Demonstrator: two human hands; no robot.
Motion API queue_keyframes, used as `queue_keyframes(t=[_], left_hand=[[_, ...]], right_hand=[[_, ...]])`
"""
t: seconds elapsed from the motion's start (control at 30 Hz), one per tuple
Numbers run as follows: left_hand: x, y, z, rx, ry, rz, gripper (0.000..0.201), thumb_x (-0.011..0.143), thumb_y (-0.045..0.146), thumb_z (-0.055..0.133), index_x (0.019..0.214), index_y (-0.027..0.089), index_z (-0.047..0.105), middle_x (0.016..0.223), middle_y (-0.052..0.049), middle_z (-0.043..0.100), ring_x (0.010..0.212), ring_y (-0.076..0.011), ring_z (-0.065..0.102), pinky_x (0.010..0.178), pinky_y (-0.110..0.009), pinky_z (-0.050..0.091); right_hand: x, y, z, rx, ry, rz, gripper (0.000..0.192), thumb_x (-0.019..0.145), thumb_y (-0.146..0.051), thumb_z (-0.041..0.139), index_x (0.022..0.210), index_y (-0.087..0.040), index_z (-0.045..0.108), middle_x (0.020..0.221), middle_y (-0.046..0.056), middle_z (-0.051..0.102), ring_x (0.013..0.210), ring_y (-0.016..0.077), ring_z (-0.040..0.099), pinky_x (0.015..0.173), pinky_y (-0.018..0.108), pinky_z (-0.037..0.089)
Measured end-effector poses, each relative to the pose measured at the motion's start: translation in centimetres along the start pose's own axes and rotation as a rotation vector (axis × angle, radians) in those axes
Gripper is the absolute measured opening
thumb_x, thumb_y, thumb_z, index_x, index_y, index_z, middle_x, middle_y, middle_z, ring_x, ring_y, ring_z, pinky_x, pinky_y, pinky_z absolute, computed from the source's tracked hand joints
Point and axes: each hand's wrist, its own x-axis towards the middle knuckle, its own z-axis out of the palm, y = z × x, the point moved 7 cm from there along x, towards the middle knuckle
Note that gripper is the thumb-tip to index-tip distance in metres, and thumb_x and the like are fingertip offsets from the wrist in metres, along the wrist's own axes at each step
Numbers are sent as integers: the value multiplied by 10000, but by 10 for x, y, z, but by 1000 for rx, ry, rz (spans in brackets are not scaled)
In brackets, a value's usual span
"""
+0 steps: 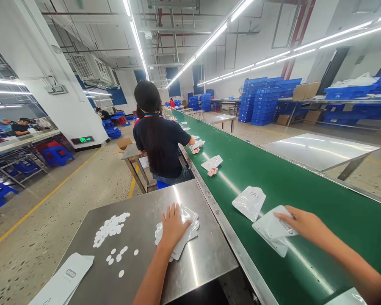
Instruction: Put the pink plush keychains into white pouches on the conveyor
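My left hand (173, 228) lies with fingers spread on a fanned pile of silvery-white pouches (180, 248) on the steel table. Over the green conveyor belt, my right hand (305, 222) grips a white printed pouch (273, 222) between thumb and fingers. A second pouch edge shows beneath it; whether that one is also held I cannot tell. Just beyond lies another pouch (250, 202) flat on the belt. Left of the pile are many small white round discs (111, 228), some heaped and several loose. White printed sleeves or cards (66, 279) rest at the table's near left corner.
A metal rail (222, 220) divides the steel table (139, 220) from the belt (305, 182). Farther along, pouches (212, 163) lie with small pink items (212, 171). A seated co-worker (155, 135) is ahead. Another steel table (320, 150) and blue crates (263, 101) stand right.
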Motion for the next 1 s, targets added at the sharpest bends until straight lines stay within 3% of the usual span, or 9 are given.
queue_keyframes(t=[0.1,0.2,0.47,0.57,0.63,0.73,0.83,0.93,1.0], left_hand=[[3,-22,11,2,-13,14,469,854,395,427,1273,191,476,1390,-95,420,1324,-291,285,1074,-523,155],[1,-23,9,-10,32,48,376,906,309,333,1209,236,545,1322,-48,510,1284,-232,370,1081,-470,196],[-21,19,-35,-109,232,271,348,923,284,358,1224,260,531,1265,-41,563,1171,-203,496,1005,-407,341],[-38,42,-49,-329,161,354,341,899,311,427,1226,303,523,1228,-16,587,1101,-178,537,953,-333,397],[-45,43,-54,-601,59,274,456,837,362,539,1283,309,457,1241,-29,570,1019,-182,567,883,-312,438],[-52,38,-41,-1058,-261,91,702,721,488,639,1333,249,392,1163,-75,598,865,-184,597,755,-288,466],[-61,40,-18,-1235,-585,-17,561,690,531,643,1070,119,625,817,-68,656,671,-156,575,604,-238,427],[-56,30,-12,-1141,-393,-118,380,684,461,682,812,104,668,663,-18,603,602,-121,523,553,-211,379],[-53,28,-17,-1132,-197,-121,366,664,413,717,892,136,644,763,-15,624,699,-141,550,627,-225,412]], right_hand=[[13,46,-1,-84,-27,182,398,777,-558,487,979,-231,592,975,160,662,745,280,640,536,342,427],[16,27,-5,-118,65,108,475,807,-570,427,1138,-246,532,1203,151,564,926,299,610,616,381,452],[-7,-180,48,356,-182,-450,455,864,-512,411,1224,-244,481,1233,60,554,1059,215,549,799,317,475],[-21,-238,67,479,-329,-611,363,845,-488,483,1083,-227,567,1034,26,647,872,175,592,712,266,464],[-29,-259,73,493,-384,-683,262,869,-440,469,901,-225,614,821,-21,660,717,135,571,644,234,429],[-35,-268,70,466,-371,-748,244,906,-357,420,861,-218,616,765,-27,643,692,123,559,646,223,401],[-37,-266,69,367,-373,-799,215,900,-325,431,949,-221,612,826,-2,657,740,146,588,659,234,401],[-32,-255,71,256,-391,-743,226,887,-310,453,1057,-238,585,869,11,672,753,165,608,651,243,405],[-29,-247,73,207,-385,-670,220,882,-308,464,1046,-234,589,851,15,678,724,167,612,623,241,404]])
